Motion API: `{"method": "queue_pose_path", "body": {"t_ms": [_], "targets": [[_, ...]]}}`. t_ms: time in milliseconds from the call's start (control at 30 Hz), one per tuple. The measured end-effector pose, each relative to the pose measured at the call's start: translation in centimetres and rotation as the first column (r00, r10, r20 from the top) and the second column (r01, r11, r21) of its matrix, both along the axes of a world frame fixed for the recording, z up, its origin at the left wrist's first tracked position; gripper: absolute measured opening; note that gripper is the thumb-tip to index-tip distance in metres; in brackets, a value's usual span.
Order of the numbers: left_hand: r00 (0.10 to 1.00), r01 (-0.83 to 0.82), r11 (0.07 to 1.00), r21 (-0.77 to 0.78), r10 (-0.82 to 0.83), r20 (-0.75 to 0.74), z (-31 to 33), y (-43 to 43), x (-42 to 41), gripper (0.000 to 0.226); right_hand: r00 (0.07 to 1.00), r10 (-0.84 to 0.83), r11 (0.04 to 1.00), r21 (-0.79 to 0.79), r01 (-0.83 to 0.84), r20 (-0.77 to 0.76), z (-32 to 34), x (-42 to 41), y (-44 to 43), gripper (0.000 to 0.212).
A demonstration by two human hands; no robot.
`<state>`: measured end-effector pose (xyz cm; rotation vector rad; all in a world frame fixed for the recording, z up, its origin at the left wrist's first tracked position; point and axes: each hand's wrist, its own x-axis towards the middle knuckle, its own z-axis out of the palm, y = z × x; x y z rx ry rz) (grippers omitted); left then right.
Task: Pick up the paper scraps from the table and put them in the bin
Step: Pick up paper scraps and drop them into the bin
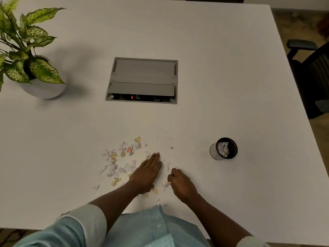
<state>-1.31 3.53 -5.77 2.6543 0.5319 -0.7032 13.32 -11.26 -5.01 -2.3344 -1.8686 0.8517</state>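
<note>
Table's paper scraps partly hidden under flat left hand

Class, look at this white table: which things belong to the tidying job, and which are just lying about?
Job: white and yellow paper scraps; small black cylindrical bin; left hand, flat among them; right hand, fingers curled.
Lying about: speckled green plant in a round white pot; recessed grey metal cable box; black office chair.

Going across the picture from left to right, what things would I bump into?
Potted plant → left hand → right hand → bin → office chair. The paper scraps spread around both hands, so they have no clear place.
</note>
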Motion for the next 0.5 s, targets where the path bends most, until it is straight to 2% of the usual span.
{"method": "queue_pose_path", "body": {"t_ms": [100,167,233,367,433,500], "targets": [[1.0,-0.003,1.0,0.002,0.003,-0.003,-0.1,-0.1,0.1,0.113,0.987,-0.13,0.991,0.011,0.131,-0.094,-0.3,0.9,-0.6,0.022],[1.0,-0.006,1.0,0.003,0.006,-0.002,-0.1,-0.2,0.2,0.113,0.93,-0.311,0.948,0.012,0.319,-0.199,0.2,1.4,-0.8,0.014],[1.0,-0.004,1.0,0.006,0.004,0.014,-0.1,-0.1,0.3,0.112,0.81,-0.497,0.844,0.041,0.534,-0.312,1.1,2.2,-1.1,0.004],[1.0,0.007,1.0,0.015,-0.008,0.018,-0.1,-0.1,0.4,0.112,0.487,-0.697,0.538,0.065,0.84,-0.526,4.6,5.9,-1.9,0.021],[1.0,0.017,1.0,0.026,-0.018,0.014,-0.1,-0.2,0.5,0.112,0.41,-0.732,0.406,0.134,0.904,-0.544,6.5,8.9,-2.5,0.032],[1.0,0.026,0.999,0.038,-0.026,0.01,0.0,-0.2,0.5,0.112,0.411,-0.773,0.331,0.244,0.911,-0.484,8.0,12.1,-2.9,0.032]]}}
